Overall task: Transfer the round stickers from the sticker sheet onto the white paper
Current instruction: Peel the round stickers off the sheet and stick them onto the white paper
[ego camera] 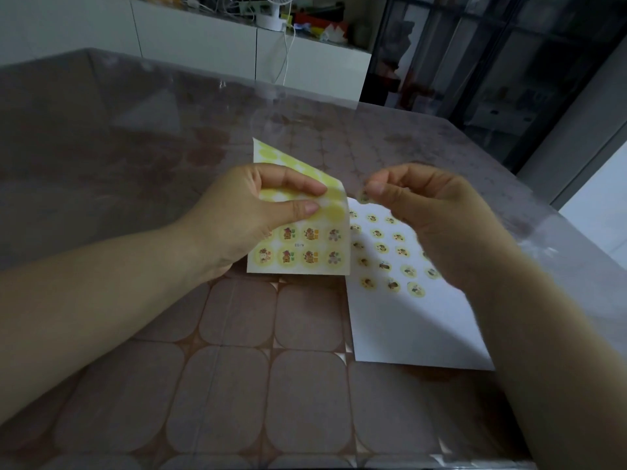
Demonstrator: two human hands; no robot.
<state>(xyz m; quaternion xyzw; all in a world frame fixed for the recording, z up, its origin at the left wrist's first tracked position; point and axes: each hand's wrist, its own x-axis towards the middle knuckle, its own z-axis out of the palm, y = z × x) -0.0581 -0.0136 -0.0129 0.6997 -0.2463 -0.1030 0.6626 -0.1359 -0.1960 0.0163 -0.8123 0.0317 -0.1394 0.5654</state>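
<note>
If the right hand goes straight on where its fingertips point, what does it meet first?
Probably the bent edge of the sheet that the left hand holds. The right hand, pinching a sticker, points left at it. Depth is unclear, so it might pass in front.

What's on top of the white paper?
Rows of round stickers are stuck on the white paper. The right hand, pinching one more sticker, covers part of it, so any stickers beneath there can't be seen.

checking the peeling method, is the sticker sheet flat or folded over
Folded over. The left hand pinches the sticker sheet at the bend; its upper part curls back, and two sticker rows face up below.
</note>
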